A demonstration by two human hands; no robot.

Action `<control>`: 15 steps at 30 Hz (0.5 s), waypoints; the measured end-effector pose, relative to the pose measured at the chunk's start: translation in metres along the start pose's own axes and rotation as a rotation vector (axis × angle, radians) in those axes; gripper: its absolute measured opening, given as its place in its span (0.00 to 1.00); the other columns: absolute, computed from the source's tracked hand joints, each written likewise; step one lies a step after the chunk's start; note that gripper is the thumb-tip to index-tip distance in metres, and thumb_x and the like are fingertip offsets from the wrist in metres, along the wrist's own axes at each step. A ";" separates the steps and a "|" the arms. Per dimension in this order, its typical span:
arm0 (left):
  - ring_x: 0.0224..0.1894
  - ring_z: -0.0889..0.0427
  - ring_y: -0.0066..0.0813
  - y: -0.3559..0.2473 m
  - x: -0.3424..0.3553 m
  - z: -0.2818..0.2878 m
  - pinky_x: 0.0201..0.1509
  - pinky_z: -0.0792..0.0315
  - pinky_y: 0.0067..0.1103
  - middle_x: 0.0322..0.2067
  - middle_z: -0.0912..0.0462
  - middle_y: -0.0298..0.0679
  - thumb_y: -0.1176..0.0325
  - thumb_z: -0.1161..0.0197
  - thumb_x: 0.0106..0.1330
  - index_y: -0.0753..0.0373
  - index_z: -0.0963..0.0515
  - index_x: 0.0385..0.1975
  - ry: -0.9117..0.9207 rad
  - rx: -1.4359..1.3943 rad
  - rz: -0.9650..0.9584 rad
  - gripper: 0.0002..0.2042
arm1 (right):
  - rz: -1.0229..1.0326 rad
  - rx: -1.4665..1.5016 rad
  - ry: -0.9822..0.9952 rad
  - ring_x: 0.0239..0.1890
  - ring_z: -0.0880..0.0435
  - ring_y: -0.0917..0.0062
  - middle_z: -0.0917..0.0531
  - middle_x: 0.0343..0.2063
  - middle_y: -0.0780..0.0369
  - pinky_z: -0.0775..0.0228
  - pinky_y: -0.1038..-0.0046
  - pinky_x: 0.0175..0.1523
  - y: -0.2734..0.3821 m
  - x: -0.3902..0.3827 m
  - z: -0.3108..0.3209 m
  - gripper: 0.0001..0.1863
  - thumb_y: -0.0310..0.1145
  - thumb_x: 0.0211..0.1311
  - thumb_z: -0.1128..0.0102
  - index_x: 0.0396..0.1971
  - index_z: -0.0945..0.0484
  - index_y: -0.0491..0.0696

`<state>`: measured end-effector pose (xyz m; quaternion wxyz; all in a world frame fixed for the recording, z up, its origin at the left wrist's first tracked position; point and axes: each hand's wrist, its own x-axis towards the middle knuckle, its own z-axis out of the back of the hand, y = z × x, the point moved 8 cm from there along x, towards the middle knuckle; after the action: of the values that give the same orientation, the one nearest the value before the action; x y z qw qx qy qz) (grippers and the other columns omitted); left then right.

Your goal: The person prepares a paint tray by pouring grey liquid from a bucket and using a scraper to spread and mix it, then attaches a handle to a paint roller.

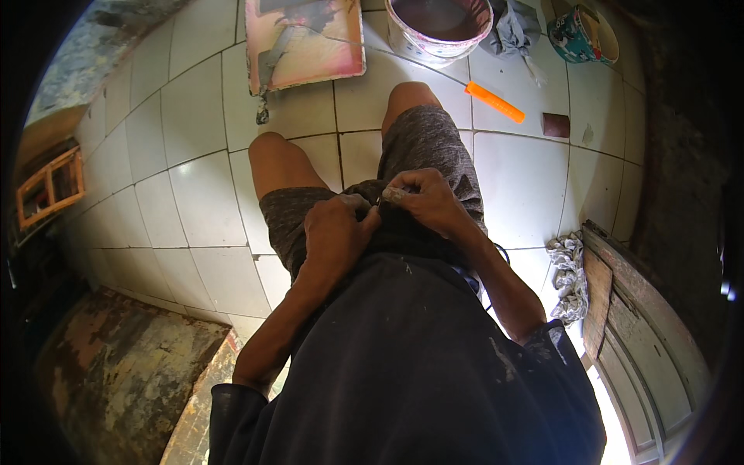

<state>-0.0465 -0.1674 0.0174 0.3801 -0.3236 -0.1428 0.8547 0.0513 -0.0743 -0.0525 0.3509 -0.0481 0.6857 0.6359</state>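
In the head view, a paint tray [310,70] is lying on the white tiled floor [198,190] beyond the knees, holding pink and grey paint residue, with a paint-caked tool [263,108] hanging over its near edge. Beside it on the right, a paint-smeared white bucket [438,48] is holding a greyish-purple liquid [438,15]. A teal tub [573,40] is standing farther right, its contents hard to make out, and a crumpled grey plastic bag [511,31] is lying between bucket and tub. Nearer the person, an orange strip [496,102] and a small brown square [556,125] are resting on the tiles. The person is wearing dark grey shorts [434,143], and the front of their waist is lying directly between the two hands, at the fingertips. The left hand [337,229] is resting there with bent fingers, and the right hand [422,203] is facing it, thumb and fingers drawn together; whether either is gripping cloth or something tiny cannot be told.
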 end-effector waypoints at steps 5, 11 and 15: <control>0.27 0.20 0.42 -0.002 0.001 -0.003 0.37 0.28 0.32 0.22 0.20 0.46 0.62 0.37 0.52 0.63 0.19 0.25 -0.026 0.018 -0.100 0.10 | 0.052 -0.014 0.042 0.28 0.22 0.77 0.20 0.21 0.58 0.30 0.74 0.38 0.002 0.000 -0.004 0.11 0.35 0.50 0.39 0.26 0.20 0.42; 0.31 0.19 0.40 -0.004 0.002 -0.001 0.39 0.27 0.29 0.27 0.18 0.45 0.63 0.37 0.51 0.65 0.19 0.27 0.058 0.051 -0.040 0.11 | 0.097 -0.007 0.124 0.27 0.21 0.74 0.19 0.22 0.57 0.30 0.72 0.38 -0.004 0.002 -0.008 0.11 0.35 0.51 0.40 0.25 0.20 0.42; 0.30 0.19 0.40 -0.004 0.003 -0.001 0.40 0.28 0.29 0.26 0.18 0.44 0.62 0.35 0.50 0.64 0.18 0.26 0.089 0.053 0.033 0.11 | 0.105 -0.001 0.123 0.27 0.21 0.74 0.19 0.22 0.57 0.31 0.72 0.38 0.001 0.003 -0.008 0.11 0.36 0.50 0.41 0.25 0.20 0.41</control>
<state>-0.0454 -0.1622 0.0173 0.3802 -0.3533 -0.0975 0.8492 0.0450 -0.0797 -0.0535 0.2743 -0.0513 0.7072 0.6496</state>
